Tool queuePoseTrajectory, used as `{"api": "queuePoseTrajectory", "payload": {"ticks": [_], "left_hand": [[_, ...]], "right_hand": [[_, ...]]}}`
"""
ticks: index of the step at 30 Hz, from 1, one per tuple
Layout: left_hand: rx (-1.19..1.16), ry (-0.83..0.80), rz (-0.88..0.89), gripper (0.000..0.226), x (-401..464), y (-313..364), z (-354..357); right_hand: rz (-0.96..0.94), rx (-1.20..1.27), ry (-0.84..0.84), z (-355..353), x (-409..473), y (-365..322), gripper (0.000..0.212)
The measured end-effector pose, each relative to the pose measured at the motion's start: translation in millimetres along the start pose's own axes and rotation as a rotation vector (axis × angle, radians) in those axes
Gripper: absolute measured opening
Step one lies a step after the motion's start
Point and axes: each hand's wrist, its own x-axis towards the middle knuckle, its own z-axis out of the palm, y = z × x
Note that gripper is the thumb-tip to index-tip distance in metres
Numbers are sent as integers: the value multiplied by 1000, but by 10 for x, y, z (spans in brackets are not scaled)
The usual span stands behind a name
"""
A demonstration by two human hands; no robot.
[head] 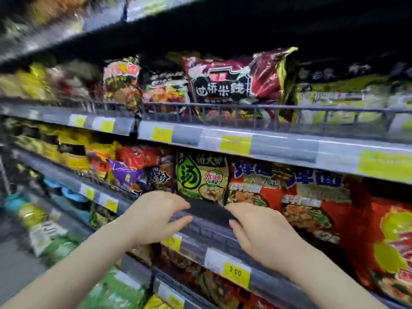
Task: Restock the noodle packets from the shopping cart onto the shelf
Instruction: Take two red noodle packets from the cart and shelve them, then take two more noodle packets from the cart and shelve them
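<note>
Two bare hands reach toward a grey metal shelf (209, 233); left hand (153, 217) and right hand (263, 233) hold nothing, fingers relaxed, below an upright olive-green noodle packet (201, 175) on the shelf.

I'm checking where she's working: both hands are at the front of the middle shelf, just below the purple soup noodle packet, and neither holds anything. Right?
Not quite. The head view shows the packet above the left hand and right hand is green, not purple. The rest stands: both are at the middle shelf front, holding nothing.
</note>
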Motion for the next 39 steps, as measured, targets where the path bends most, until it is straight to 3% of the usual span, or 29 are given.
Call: {"api": "queuePoseTrajectory", "payload": {"ticks": [7, 13, 24, 30, 39], "left_hand": [[-6, -206, -155, 74, -199, -531, -1057], [29, -314, -226, 46, -445, -734, -2259], [92, -354, -593, 35, -1398, -1080, -3861], [203, -395, -879, 37, -2395, -1190, -4320], [378, -361, -1236, 33, -4443, -1334, -4980]], "right_hand": [[-91, 17, -144, -831, 551, -466, 19], [-202, 42, -254, -1752, 918, -989, 29], [-396, -10, -193, -2950, 1651, -1933, 22], [-592, 9, -186, -3090, 1954, -2882, 37], [-854, 95, -85, -3059, 1967, -4970, 34]]}}
